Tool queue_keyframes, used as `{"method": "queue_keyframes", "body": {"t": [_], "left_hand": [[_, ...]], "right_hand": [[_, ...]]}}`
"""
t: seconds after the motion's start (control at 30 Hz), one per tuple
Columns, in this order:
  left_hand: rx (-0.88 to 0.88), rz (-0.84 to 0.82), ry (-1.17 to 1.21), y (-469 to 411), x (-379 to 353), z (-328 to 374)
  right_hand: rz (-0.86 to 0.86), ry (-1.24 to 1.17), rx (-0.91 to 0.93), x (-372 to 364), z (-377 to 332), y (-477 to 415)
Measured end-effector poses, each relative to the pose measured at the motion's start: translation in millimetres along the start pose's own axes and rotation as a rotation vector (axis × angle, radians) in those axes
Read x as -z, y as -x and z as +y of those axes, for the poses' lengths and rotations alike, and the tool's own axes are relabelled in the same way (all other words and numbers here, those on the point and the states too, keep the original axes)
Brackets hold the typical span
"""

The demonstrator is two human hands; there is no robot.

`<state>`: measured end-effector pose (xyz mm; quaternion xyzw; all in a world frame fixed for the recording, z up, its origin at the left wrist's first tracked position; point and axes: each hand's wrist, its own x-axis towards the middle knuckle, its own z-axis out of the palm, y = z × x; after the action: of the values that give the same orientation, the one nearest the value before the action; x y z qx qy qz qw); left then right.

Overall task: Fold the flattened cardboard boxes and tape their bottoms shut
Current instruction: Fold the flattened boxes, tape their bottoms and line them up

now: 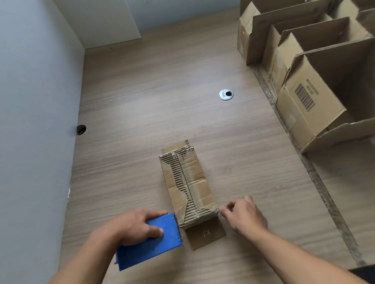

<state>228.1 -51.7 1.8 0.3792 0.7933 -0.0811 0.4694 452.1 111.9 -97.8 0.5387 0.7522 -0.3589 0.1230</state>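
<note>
The left hand [140, 227] grips a blue tape dispenser [149, 244] from above, fingers curled over its top, just left of the box [187, 185]. The right hand [242, 216] is beside the box's near right corner, thumb and forefinger drawn together; whether they pinch anything cannot be told. The box stands on the counter [131, 125] between the hands, closed flaps up, its top skin torn to bare corrugation. A flap [206, 234] lies flat at its near end. Further right is a row of open boxes [308, 100]. A metal grommet [226, 94] sits mid-counter.
</note>
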Motion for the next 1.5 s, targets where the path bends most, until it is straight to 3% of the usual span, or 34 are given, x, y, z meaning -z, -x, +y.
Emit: {"method": "queue_keyframes", "body": {"t": [0.23, 0.43, 0.7, 0.97, 1.3, 1.5], "left_hand": [[0.013, 0.012, -0.010, -0.2, -0.9, -0.3], [0.015, 0.017, -0.031, 0.4, -0.2, 4.7], [0.008, 0.011, -0.033, -0.1, -0.3, 5.5], [-0.001, 0.008, -0.012, -2.3, 0.0, 4.2], [-0.007, 0.006, 0.012, -2.0, -2.5, 1.9], [-0.004, 0.011, 0.022, -0.8, -3.7, 2.7]], "right_hand": [[0.048, 0.073, 0.042, -4.8, 10.7, -4.3], [0.027, -0.211, 0.320, -20.0, 15.7, -10.3], [-0.077, -0.455, 0.147, -33.4, 22.3, -10.0], [-0.193, -0.596, 0.100, -35.4, 21.7, -12.0], [-0.187, -0.763, 0.233, -19.8, 19.5, 14.7], [-0.186, -0.868, 0.187, -12.6, 11.1, 27.6]]}}
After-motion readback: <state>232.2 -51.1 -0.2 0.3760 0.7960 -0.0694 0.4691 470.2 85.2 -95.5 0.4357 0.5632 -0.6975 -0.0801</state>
